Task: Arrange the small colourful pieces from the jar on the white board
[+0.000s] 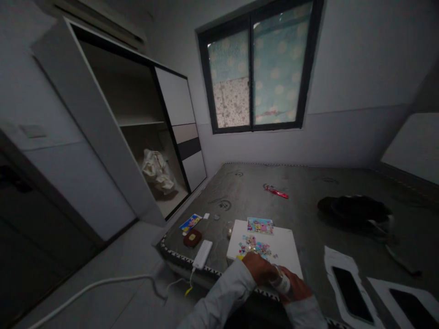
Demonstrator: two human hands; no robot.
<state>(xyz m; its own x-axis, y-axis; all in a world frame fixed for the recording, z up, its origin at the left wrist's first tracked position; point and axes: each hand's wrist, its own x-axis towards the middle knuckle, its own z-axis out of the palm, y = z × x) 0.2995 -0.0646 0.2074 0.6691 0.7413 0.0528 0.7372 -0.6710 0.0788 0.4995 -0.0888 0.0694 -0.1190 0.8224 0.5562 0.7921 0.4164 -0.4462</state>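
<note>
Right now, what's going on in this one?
A person sits at the corner of a bare mattress with a white board in front of them. On the board lie a cluster of small colourful pieces and, at its far edge, a colourful picture card. The left hand rests at the board's near edge beside the pieces; the right hand holds a small white object, too blurred to identify. A white power bank lies to the left.

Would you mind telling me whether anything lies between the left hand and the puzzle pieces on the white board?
Nothing visible: the left hand rests at the edge of the puzzle pieces on the white board.
</note>
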